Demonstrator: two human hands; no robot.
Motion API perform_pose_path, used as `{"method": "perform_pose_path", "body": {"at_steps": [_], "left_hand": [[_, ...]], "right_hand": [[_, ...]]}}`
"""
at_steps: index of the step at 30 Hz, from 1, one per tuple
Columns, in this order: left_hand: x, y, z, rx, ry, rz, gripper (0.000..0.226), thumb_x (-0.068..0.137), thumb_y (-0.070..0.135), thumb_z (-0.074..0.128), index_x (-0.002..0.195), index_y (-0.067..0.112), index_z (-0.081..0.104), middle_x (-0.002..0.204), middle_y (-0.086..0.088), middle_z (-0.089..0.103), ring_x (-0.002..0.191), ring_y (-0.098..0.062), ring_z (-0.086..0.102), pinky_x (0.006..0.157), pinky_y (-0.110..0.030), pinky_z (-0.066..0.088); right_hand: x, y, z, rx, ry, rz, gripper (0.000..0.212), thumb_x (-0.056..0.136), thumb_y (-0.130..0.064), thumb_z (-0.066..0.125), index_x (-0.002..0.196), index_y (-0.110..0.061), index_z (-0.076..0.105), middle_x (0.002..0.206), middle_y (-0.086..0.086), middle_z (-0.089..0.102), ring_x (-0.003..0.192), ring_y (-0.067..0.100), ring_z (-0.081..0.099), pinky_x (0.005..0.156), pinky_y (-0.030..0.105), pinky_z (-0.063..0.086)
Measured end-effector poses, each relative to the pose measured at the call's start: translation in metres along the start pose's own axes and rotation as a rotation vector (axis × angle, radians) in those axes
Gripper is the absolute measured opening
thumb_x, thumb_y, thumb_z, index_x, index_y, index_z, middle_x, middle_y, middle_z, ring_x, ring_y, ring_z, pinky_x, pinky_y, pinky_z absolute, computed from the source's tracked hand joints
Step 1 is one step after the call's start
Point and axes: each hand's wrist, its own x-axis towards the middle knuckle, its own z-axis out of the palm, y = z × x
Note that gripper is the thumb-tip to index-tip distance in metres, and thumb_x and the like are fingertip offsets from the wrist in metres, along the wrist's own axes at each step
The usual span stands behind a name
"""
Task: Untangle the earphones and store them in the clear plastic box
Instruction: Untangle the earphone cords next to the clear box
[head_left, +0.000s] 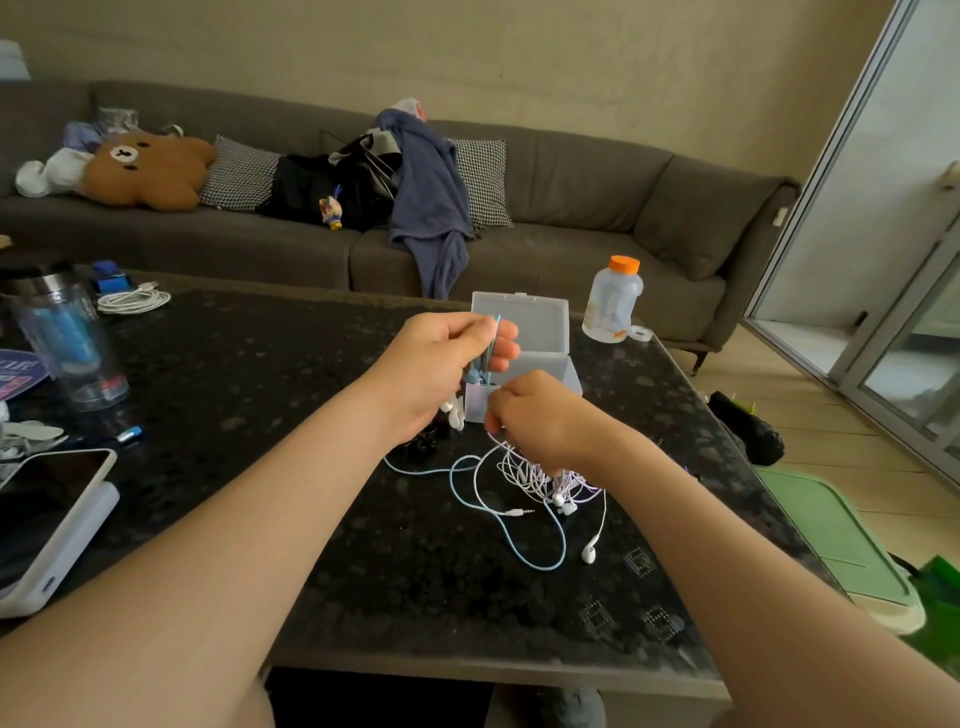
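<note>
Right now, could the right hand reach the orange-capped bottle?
Probably yes: the bottle stands beyond the clear box, off to its right, so the way looks free. But the right hand is pinching white cords and must drop them first.

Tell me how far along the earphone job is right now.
Done: the clear plastic box stands open on the table, lid up. In hand: the left hand pinches the blue cable, raised, while the right hand grips the white cable tangle. Left: both cables lie intertwined on the table, and no earphones show plainly inside the box.
</note>
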Motion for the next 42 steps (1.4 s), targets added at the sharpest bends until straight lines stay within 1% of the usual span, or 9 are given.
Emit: {"method": "perform_pose_path", "body": {"at_steps": [3, 8, 14, 18, 23, 25, 30, 36, 42], "left_hand": [[0.003, -0.008, -0.007, 0.162, 0.009, 0.076, 0.027, 0.112, 0.020, 0.051, 0.112, 0.014, 0.078, 0.098, 0.000, 0.081, 0.084, -0.008, 0.074, 0.086, -0.032, 0.059], [-0.001, -0.006, -0.010, 0.428, -0.084, 0.133, 0.031, 0.112, 0.024, 0.052, 0.096, 0.014, 0.078, 0.084, 0.002, 0.077, 0.083, -0.013, 0.071, 0.084, -0.029, 0.053], [-0.005, -0.001, -0.004, 0.291, -0.192, -0.084, 0.035, 0.114, 0.016, 0.045, 0.108, -0.001, 0.075, 0.083, -0.004, 0.070, 0.075, -0.010, 0.061, 0.063, -0.012, 0.046], [-0.002, 0.006, -0.005, -0.013, -0.296, -0.146, 0.037, 0.114, 0.022, 0.043, 0.112, 0.007, 0.077, 0.081, 0.002, 0.063, 0.077, -0.010, 0.054, 0.085, -0.035, 0.036], [-0.003, 0.010, 0.003, -0.244, -0.290, -0.094, 0.032, 0.112, 0.025, 0.048, 0.124, 0.009, 0.073, 0.085, 0.007, 0.064, 0.078, -0.005, 0.056, 0.071, -0.030, 0.032], [-0.001, 0.009, 0.005, -0.235, -0.206, -0.063, 0.030, 0.111, 0.026, 0.051, 0.123, 0.013, 0.074, 0.088, 0.008, 0.069, 0.081, -0.004, 0.061, 0.070, -0.028, 0.035], [0.001, -0.003, -0.001, 0.049, -0.058, 0.058, 0.023, 0.110, 0.018, 0.055, 0.117, 0.013, 0.077, 0.107, -0.002, 0.080, 0.101, -0.013, 0.076, 0.086, -0.021, 0.057], [0.000, -0.007, -0.006, 0.387, -0.018, 0.159, 0.024, 0.110, 0.021, 0.057, 0.108, 0.016, 0.081, 0.085, 0.008, 0.079, 0.086, -0.008, 0.074, 0.090, -0.029, 0.058], [-0.003, 0.002, -0.004, 0.390, -0.119, 0.033, 0.040, 0.113, 0.021, 0.047, 0.087, 0.004, 0.072, 0.071, 0.001, 0.065, 0.072, -0.009, 0.057, 0.079, -0.031, 0.042]], "right_hand": [[0.000, -0.006, 0.001, 0.148, -0.008, -0.046, 0.033, 0.107, -0.016, 0.042, 0.082, -0.008, 0.062, 0.065, 0.003, 0.055, 0.051, 0.016, 0.047, 0.041, 0.023, 0.037], [-0.002, -0.005, -0.006, 0.628, 0.120, -0.065, 0.032, 0.105, -0.017, 0.044, 0.078, -0.008, 0.058, 0.051, -0.003, 0.042, 0.043, 0.013, 0.034, 0.043, 0.025, 0.030], [0.003, 0.009, -0.030, 1.063, 0.399, -0.074, 0.024, 0.099, -0.012, 0.041, 0.078, -0.014, 0.053, 0.055, -0.005, 0.031, 0.047, 0.012, 0.026, 0.044, 0.025, 0.027], [0.014, 0.029, -0.028, 0.929, 0.541, 0.034, 0.025, 0.105, -0.015, 0.044, 0.089, -0.013, 0.062, 0.063, -0.002, 0.041, 0.050, 0.011, 0.035, 0.041, 0.024, 0.029], [0.019, 0.039, -0.011, 0.202, 0.440, -0.010, 0.035, 0.107, -0.020, 0.047, 0.084, -0.014, 0.072, 0.062, -0.004, 0.053, 0.050, 0.010, 0.048, 0.047, 0.023, 0.037], [0.015, 0.032, -0.004, 0.118, 0.338, -0.060, 0.038, 0.108, -0.022, 0.049, 0.080, -0.010, 0.072, 0.060, -0.003, 0.058, 0.047, 0.007, 0.050, 0.046, 0.019, 0.041], [0.015, 0.018, 0.006, 0.016, 0.211, -0.116, 0.035, 0.102, -0.022, 0.048, 0.078, -0.004, 0.066, 0.078, 0.011, 0.070, 0.073, 0.029, 0.065, 0.073, 0.047, 0.059], [0.003, 0.006, -0.002, 0.330, 0.099, -0.119, 0.043, 0.109, -0.024, 0.048, 0.075, -0.004, 0.065, 0.057, 0.005, 0.055, 0.045, 0.017, 0.049, 0.044, 0.029, 0.046], [-0.001, 0.003, -0.019, 0.871, 0.201, -0.006, 0.033, 0.104, -0.024, 0.051, 0.075, -0.009, 0.057, 0.047, -0.003, 0.046, 0.046, 0.016, 0.038, 0.055, 0.034, 0.054]]}}
